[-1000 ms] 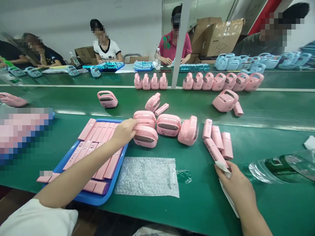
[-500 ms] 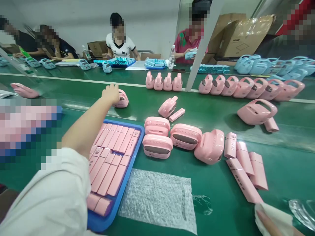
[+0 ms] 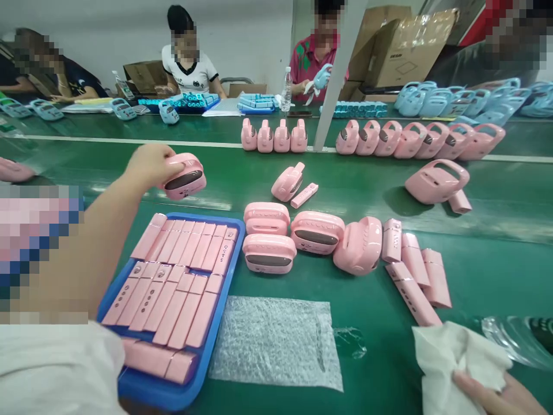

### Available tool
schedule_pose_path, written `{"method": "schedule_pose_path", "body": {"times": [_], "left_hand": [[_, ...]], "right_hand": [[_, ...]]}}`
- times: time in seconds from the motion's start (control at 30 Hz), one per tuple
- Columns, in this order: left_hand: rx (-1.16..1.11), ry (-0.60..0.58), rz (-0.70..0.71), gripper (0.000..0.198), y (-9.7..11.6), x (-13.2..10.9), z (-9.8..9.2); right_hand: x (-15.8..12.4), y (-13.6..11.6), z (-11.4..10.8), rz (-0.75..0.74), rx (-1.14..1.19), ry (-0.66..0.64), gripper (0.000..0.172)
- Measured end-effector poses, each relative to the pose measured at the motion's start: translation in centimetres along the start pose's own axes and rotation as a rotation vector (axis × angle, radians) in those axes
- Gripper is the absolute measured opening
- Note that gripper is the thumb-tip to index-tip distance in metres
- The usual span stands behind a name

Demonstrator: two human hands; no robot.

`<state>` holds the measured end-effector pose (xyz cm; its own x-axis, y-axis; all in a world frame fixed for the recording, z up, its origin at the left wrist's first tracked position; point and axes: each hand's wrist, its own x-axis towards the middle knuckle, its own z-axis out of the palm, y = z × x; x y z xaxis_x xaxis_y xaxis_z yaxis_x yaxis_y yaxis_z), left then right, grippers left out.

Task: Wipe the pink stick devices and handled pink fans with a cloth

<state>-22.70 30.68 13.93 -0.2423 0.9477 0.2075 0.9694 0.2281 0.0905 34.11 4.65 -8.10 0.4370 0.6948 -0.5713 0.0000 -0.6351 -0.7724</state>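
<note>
My left hand point(image 3: 151, 164), arm stretched out, grips a pink handled device point(image 3: 185, 180) with a dark oval window, holding it beyond the blue tray point(image 3: 235, 271). Rows of pink oblong pieces point(image 3: 175, 317) fill that tray. At the lower right my right hand point(image 3: 488, 395) is closed on a white cloth point(image 3: 453, 363). Just past the cloth lie several loose pink oblong pieces point(image 3: 412, 294). More pink handled devices point(image 3: 317, 233) stand grouped in the middle of the green bench.
A sheet of foam wrap point(image 3: 276, 343) lies in front of me, clear plastic point(image 3: 514, 340) at the right. Farther back are rows of pink devices point(image 3: 397, 139) and a white post point(image 3: 341, 75). Co-workers sit opposite, one person's hand holding a light-blue device point(image 3: 320, 78).
My left hand has drawn the pink device nearer and left, its dark window turned toward me. My right hand has come further into view with the cloth. The view has shifted somewhat.
</note>
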Motion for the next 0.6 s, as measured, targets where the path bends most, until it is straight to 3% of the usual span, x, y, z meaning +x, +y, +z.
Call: {"method": "schedule_pose_path", "body": {"times": [0.03,0.1,0.17,0.2,0.27,0.37,0.47,0.6], "left_hand": [[-0.053,0.053,0.026,0.036,0.6,-2.3,-1.6],[-0.143,0.093,0.048,0.04,2.1,-7.1,-4.4],[-0.257,0.117,0.09,0.041,3.7,-11.9,-5.7],[-0.301,0.06,0.133,0.038,4.6,-14.2,-5.7],[-0.38,-0.153,0.249,0.035,6.5,-18.2,-4.6],[-0.493,-0.459,0.333,0.038,9.3,-23.0,-1.4],[-0.582,-0.587,0.33,0.043,11.2,-26.4,1.4],[-0.844,-0.684,0.323,0.042,12.2,-29.0,3.3]], "right_hand": [[-0.7,-1.2,0.9,0.018,0.054,-0.026,0.091],[-2.0,-3.2,2.6,-0.049,0.107,-0.14,0.089],[-3.1,-4.3,4.3,-0.115,0.165,-0.172,0.076],[-3.5,-4.6,5.0,-0.148,0.204,-0.192,0.072],[-4.3,-4.8,6.3,-0.198,0.32,-0.222,0.065],[-5.3,-4.7,7.6,-0.217,0.545,-0.168,0.054],[-6.3,-4.2,8.0,-0.294,0.655,-0.139,0.042],[-7.8,-3.2,8.8,-0.385,0.649,-0.046,0.035]]}}
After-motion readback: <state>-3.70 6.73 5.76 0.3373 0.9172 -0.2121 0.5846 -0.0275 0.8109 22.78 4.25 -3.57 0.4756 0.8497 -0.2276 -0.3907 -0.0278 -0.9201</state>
